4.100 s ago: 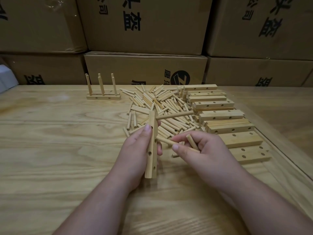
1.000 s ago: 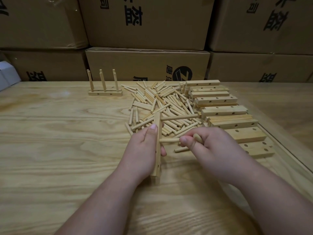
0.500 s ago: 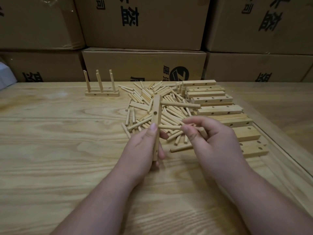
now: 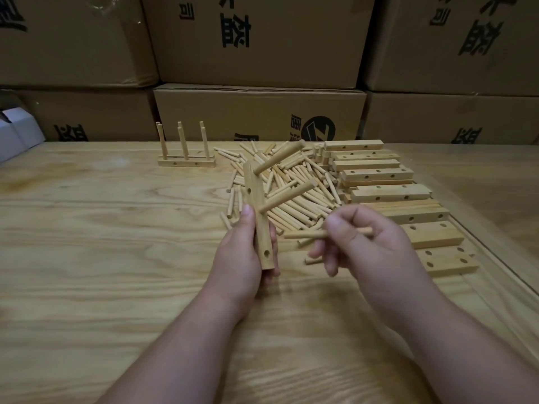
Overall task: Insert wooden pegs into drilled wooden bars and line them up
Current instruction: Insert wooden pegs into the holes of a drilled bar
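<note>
Head view shows the left hand (image 4: 243, 252) nearest, fingers wrapped round a drilled wooden bar (image 4: 258, 217) held upright above the wooden table (image 4: 102, 258); two pegs (image 4: 287, 195) already stand out of the bar toward the right, and an empty hole shows near its lower end. Just right of it the right hand (image 4: 370, 246) pinches a loose peg (image 4: 309, 235) between thumb and forefinger, lying level with its free tip pointing at the bar but not touching it; the other fingers hang loosely curled. Beyond the hands lies a heap of loose pegs (image 4: 294, 176), with a row of drilled bars (image 4: 379, 176) to its right. Farther back left stands a finished bar with three upright pegs (image 4: 186, 158). Stacked cardboard boxes (image 4: 259, 112) close off the far edge. Compared with half a second ago, the bar is raised and turned, its pegs angling up, and the right hand has drawn away with the third peg.
</note>
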`<state>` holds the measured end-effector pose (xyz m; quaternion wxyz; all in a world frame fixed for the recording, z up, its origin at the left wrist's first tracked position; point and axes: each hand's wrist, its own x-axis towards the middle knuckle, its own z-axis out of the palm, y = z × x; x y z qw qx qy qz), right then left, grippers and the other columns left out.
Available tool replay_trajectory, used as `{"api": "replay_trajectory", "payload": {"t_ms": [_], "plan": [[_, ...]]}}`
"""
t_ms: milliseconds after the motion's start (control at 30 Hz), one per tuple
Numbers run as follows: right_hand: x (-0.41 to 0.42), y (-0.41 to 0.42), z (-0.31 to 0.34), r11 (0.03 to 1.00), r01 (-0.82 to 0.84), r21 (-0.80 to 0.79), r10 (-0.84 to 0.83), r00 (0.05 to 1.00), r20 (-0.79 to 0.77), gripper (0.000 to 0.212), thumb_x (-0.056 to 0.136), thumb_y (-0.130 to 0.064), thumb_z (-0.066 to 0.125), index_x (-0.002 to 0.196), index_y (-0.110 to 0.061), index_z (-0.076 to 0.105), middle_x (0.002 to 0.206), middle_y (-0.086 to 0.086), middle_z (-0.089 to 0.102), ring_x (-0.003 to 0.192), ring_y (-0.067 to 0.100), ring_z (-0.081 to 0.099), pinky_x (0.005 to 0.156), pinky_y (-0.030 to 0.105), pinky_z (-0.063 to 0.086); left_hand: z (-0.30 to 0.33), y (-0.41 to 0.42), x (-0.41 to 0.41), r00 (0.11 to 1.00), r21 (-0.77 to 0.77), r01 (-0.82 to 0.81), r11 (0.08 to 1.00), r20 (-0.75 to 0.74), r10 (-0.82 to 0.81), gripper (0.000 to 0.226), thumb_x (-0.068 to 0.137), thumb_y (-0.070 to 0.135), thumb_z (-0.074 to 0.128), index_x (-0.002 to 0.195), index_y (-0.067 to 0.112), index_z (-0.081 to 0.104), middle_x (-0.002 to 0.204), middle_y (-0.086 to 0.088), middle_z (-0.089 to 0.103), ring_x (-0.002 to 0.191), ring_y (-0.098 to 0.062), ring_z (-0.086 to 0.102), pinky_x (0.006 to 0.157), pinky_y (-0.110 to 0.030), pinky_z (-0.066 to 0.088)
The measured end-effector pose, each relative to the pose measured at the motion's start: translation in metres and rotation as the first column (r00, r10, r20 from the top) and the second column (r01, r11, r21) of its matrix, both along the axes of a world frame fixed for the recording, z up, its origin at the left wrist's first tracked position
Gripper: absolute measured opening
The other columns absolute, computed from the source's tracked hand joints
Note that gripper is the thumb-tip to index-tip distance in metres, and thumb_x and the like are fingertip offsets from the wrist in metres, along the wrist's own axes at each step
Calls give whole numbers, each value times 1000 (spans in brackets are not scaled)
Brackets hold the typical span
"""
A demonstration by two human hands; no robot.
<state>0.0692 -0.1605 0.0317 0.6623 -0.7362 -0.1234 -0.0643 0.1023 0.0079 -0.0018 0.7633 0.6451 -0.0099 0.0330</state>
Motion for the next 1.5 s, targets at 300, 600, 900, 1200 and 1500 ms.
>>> {"api": "replay_trajectory", "payload": {"t_ms": [300,600,900,1200,1500], "plan": [[-4,12,-7,978,13,-206,-22,999,-43,12,85,-27,78,92,-37,77,82,0,74,71,17,65,63,28,53,-3,1,0,999,60,-26,998,20,25,60,89,70,31,65,24,61,54,0,55,42,-11,51,38,-20,40],[-1,4,-6,938,1,-348,2,1000,8,12,86,-26,76,88,-39,76,75,-16,73,69,-3,68,59,15,53,-6,1,3,997,112,-36,993,64,29,58,90,70,32,65,25,58,58,4,53,45,-8,50,40,-18,39],[-5,14,-4,779,154,-608,11,966,259,28,81,-61,54,104,-46,59,77,-18,70,73,1,66,67,35,58,-8,-1,1,972,202,-142,969,213,98,57,92,68,36,66,21,54,57,5,48,54,-14,46,52,-28,40],[-3,13,-7,785,98,-612,-14,990,140,6,90,-45,67,84,-44,69,81,-17,73,74,0,66,69,25,53,-9,0,3,981,242,-143,960,164,104,66,93,67,28,67,11,51,53,3,47,53,-16,45,54,-29,39],[-3,9,-4,797,46,-603,31,993,116,14,90,-45,65,77,-50,63,82,-21,72,74,-3,66,68,19,51,-8,1,1,986,320,-83,944,166,31,70,93,69,26,69,9,53,51,6,46,53,-15,44,55,-31,37]]}}
